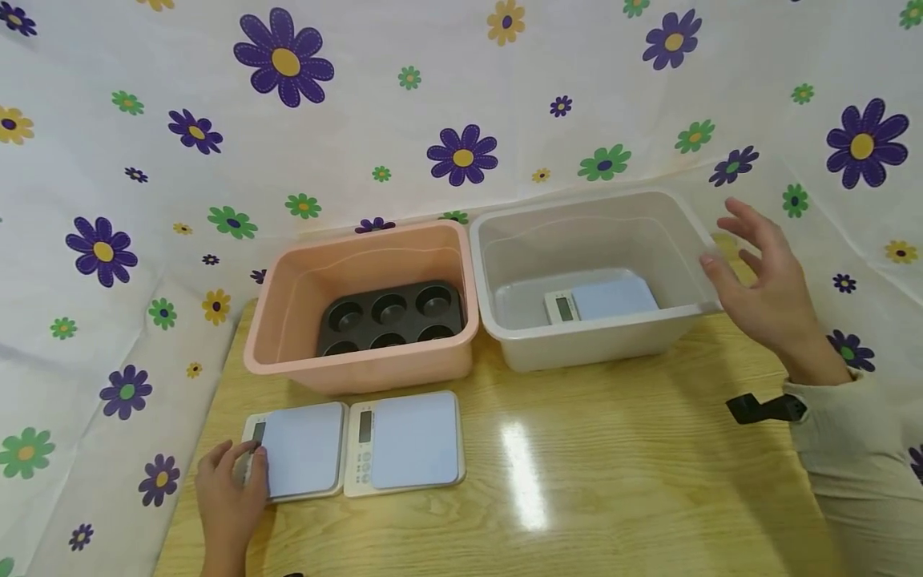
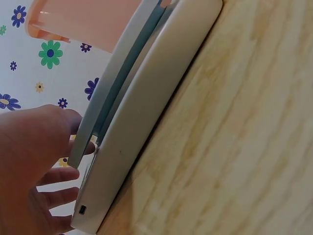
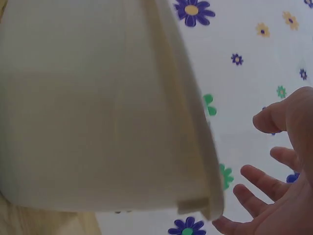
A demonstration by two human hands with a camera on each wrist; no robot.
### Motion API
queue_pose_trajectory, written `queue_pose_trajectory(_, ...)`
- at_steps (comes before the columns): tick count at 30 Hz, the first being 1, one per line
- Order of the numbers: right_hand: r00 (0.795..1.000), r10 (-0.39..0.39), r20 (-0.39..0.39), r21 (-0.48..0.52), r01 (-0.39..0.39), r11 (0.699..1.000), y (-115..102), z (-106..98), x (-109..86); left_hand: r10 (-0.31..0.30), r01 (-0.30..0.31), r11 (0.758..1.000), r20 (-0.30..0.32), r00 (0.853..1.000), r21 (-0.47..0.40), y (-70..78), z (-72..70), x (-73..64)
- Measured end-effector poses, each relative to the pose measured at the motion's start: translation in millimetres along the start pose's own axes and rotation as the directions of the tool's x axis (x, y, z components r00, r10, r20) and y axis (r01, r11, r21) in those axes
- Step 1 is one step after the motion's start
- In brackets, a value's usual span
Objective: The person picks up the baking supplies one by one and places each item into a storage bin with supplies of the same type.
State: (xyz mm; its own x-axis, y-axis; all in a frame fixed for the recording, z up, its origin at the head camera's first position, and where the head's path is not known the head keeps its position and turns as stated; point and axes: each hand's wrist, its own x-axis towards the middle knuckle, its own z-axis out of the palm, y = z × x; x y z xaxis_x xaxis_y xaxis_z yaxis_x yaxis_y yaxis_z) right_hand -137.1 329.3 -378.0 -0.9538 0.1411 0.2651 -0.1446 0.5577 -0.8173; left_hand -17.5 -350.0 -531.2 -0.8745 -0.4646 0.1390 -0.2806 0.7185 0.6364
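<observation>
At the front left of the table, my left hand [image 1: 231,489] rests at the left end of a kitchen scale [image 1: 306,449] with a pale blue platform. Its fingertips touch the panel beside the display, and the thumb lies by the platform's edge. The left wrist view shows this scale's white side [image 2: 142,117], with the fingers behind its end. A second, similar scale [image 1: 414,441] lies right beside it. My right hand [image 1: 771,288] is raised at the right end of a grey bin [image 1: 598,340], fingers spread and holding nothing. Inside that bin lies another scale [image 1: 613,298].
A peach bin [image 1: 360,369] stands left of the grey bin, their rims close together. It holds a dark muffin tin [image 1: 389,308]. Behind the wooden table [image 1: 613,449] hangs a white flowered cloth [image 1: 346,144]. A black strap [image 1: 764,409] sticks out from my right sleeve.
</observation>
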Motion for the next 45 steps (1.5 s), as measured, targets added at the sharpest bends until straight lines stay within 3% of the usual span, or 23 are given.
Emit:
queue_pose_trajectory(7, 0.994, 0.073, -0.083, 0.011, -0.072, 0.997, 22.9, 0.9, -8.5, 0.001, -0.001, 1.0, 0.008, 1.0, 0.008, 2.8, 2.5, -1.1)
queue_pose_trajectory(15, 0.968, 0.157, -0.198, 0.069, -0.146, 0.987, 45.0, 5.4, -17.4, -0.048, 0.045, 0.998, 0.06, 0.997, 0.039, 4.5, 4.2, 2.3)
queue_pose_trajectory(20, 0.973, 0.143, -0.182, 0.086, -0.129, 0.988, 61.3, 8.9, -27.2, -0.071, 0.067, 0.996, 0.089, 0.993, 0.05, 4.2, 4.6, 4.8)
queue_pose_trajectory(24, 0.984, 0.082, -0.157, 0.15, -0.058, 0.987, 74.4, 14.0, -33.5, -0.078, 0.072, 0.996, 0.118, 0.99, 0.059, 5.3, 4.0, 5.1)
queue_pose_trajectory(27, 0.993, 0.02, -0.115, 0.308, 0.017, 0.951, 82.9, 18.6, -38.6, -0.07, 0.06, 0.996, 0.151, 0.986, 0.07, 5.6, 3.4, 5.4)
queue_pose_trajectory(31, 0.998, -0.042, -0.038, 0.507, 0.056, 0.86, 89.8, 25.3, -44.6, -0.071, 0.061, 0.997, 0.181, 0.981, 0.057, 3.8, 3.2, 6.4)
queue_pose_trajectory(35, 0.998, -0.058, -0.015, 0.528, 0.057, 0.847, 89.6, 29.7, -45.0, -0.103, 0.098, 0.995, 0.206, 0.973, 0.036, 4.6, 0.3, 7.8)
queue_pose_trajectory(38, 0.998, -0.055, -0.021, 0.526, 0.058, 0.848, 88.0, 31.3, -43.4, -0.121, 0.109, 0.992, 0.236, 0.964, 0.063, 7.0, -5.8, 12.1)
queue_pose_trajectory(41, 0.998, -0.056, -0.023, 0.536, 0.06, 0.842, 87.7, 32.7, -42.8, -0.183, 0.166, 0.983, 0.276, 0.944, 0.084, 6.4, -14.8, 19.4)
queue_pose_trajectory(45, 0.998, -0.059, -0.019, 0.523, 0.06, 0.85, 88.5, 34.3, -42.3, -0.303, 0.327, 0.945, 0.38, 0.874, 0.001, -5.6, -32.4, 29.1)
